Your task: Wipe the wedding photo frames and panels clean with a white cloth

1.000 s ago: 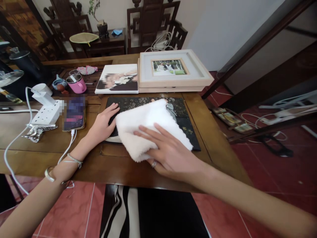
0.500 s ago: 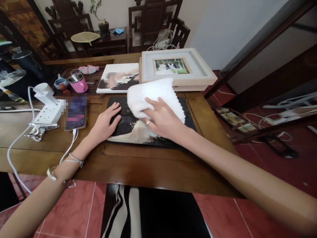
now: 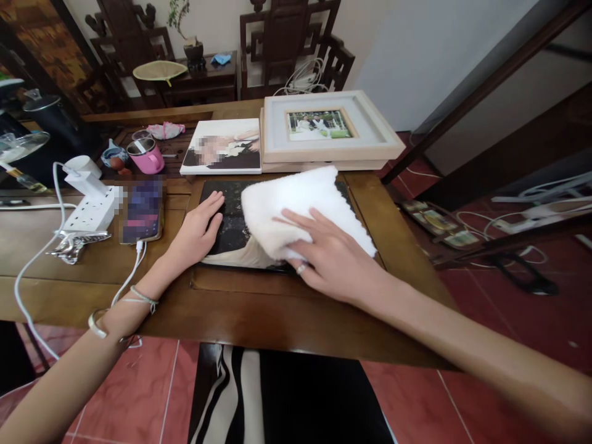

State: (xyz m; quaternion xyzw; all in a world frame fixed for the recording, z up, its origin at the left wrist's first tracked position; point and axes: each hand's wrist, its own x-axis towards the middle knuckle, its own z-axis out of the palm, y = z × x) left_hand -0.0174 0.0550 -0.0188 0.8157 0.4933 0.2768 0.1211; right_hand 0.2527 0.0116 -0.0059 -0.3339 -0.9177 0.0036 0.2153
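A folded white towel lies over the right part of a dark photo panel, which rests flat on the wooden table. My right hand grips the towel near the panel's front right, fingers spread on top and the thumb side tucked under a fold. On the panel's left edge lies my left hand, open, fingers stretched out and holding nothing. The visible part of the panel is black with pale specks and a light, fabric-like shape along its front edge. Its right side is mostly hidden by the towel.
Behind the panel stand a white-edged photo print and a pale wooden picture frame. To the left are a phone on a charging cable, a white power strip, a silver ornament and a pink mug.
My right hand has moved the towel right and toward me across the panel, baring more of its upper middle. My left hand has stayed almost still at the left edge.
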